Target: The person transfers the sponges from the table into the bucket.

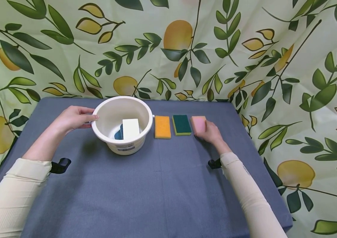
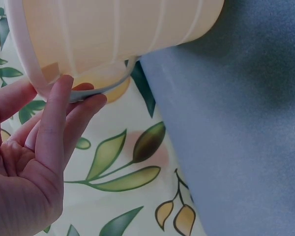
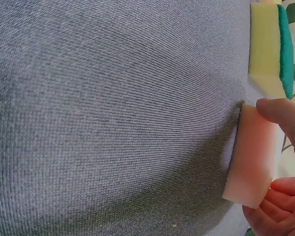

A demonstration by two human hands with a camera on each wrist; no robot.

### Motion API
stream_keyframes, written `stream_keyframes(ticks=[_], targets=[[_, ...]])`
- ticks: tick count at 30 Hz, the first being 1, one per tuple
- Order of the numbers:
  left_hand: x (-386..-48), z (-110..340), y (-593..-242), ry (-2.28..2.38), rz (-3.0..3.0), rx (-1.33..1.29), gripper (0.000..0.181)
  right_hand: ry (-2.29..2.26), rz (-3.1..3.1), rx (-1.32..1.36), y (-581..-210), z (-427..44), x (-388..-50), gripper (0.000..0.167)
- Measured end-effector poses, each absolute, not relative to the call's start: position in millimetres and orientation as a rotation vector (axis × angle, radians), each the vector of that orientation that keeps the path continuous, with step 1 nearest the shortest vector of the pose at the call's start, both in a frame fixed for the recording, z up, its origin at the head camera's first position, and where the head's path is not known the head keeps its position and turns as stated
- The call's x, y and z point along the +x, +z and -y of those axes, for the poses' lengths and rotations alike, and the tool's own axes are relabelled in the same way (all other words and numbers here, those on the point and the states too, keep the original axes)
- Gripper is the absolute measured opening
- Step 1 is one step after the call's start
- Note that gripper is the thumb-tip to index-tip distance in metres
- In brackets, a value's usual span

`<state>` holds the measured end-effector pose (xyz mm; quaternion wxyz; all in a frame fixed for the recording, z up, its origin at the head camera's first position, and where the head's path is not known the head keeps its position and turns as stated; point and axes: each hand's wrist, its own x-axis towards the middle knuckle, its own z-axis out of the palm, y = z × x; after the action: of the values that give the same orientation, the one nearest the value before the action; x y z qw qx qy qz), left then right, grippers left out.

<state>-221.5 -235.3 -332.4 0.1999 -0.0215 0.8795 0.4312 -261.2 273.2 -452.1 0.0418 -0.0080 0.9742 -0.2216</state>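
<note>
At the far left of the table, my left hand [image 1: 77, 118] pinches the rim of a white plastic bucket [image 1: 101, 132]. In the left wrist view its thumb and fingers are at the rim, beside the bucket's handle [image 2: 115, 83]. A white block [image 1: 131, 129] and a dark blue piece [image 1: 118, 134] lie inside the bucket. My right hand [image 1: 211, 133] holds a pink sponge [image 1: 198, 124] at its edges. The right wrist view shows that sponge [image 3: 253, 155] standing against the table surface between thumb and fingers.
Between bucket and pink sponge lie an orange sponge [image 1: 162, 127] and a yellow sponge with a dark green scouring side [image 1: 182, 125], in a row. A blue-grey cloth covers the table [image 1: 144, 191]. Behind it hangs a leaf-and-lemon patterned curtain [image 1: 144, 26].
</note>
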Motion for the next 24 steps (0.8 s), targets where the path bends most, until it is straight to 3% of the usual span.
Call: stream_keyframes(ticks=[24], targets=[[-222.1, 235.9, -332.6, 1.201, -2.463, -0.060, 0.062, -0.668, -2.991, -0.059, -444.5, -274.8, -259.6, 0.080]])
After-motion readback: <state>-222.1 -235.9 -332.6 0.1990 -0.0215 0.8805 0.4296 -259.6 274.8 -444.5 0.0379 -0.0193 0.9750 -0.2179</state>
